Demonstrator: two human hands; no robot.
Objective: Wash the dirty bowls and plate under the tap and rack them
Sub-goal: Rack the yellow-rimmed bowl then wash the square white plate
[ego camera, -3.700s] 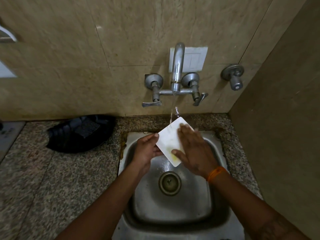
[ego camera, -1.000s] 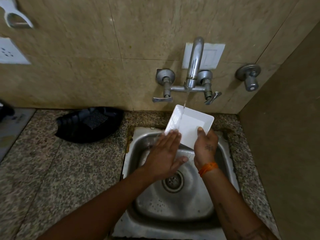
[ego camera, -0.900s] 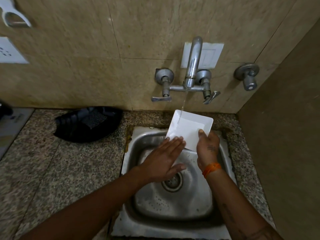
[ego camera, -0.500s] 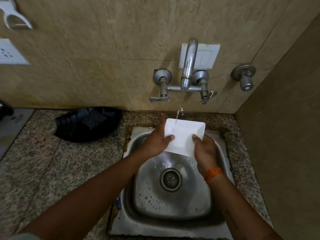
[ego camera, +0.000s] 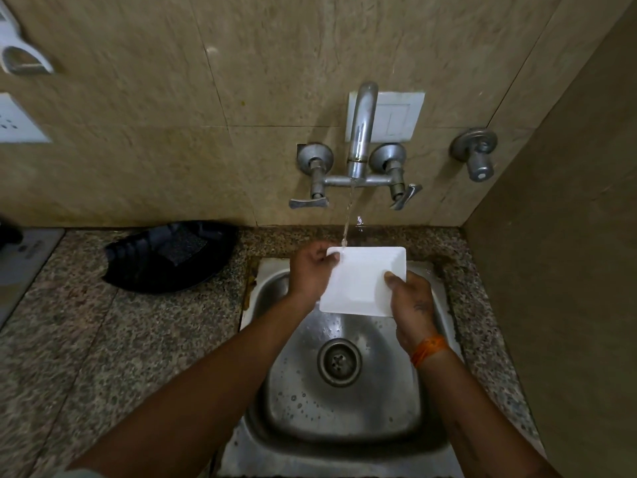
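Observation:
A white square plate (ego camera: 360,281) is held level over the back of the steel sink (ego camera: 344,391). My left hand (ego camera: 310,272) grips its left edge, thumb on the far left corner. My right hand (ego camera: 410,301) grips its right front corner, thumb on top; an orange band circles that wrist. Water runs from the wall tap (ego camera: 360,132) and lands on the plate's far left corner. The plate's face looks clean and white.
A black tray (ego camera: 169,255) with a dark scrub pad lies on the granite counter (ego camera: 103,339) left of the sink. Two lever handles flank the spout, and another valve (ego camera: 477,153) sits to the right. A brown side wall closes in on the right.
The plate has been lowered from a tilt to nearly level. My left hand moved from rubbing its lower edge to gripping its left edge. The right hand kept its hold throughout.

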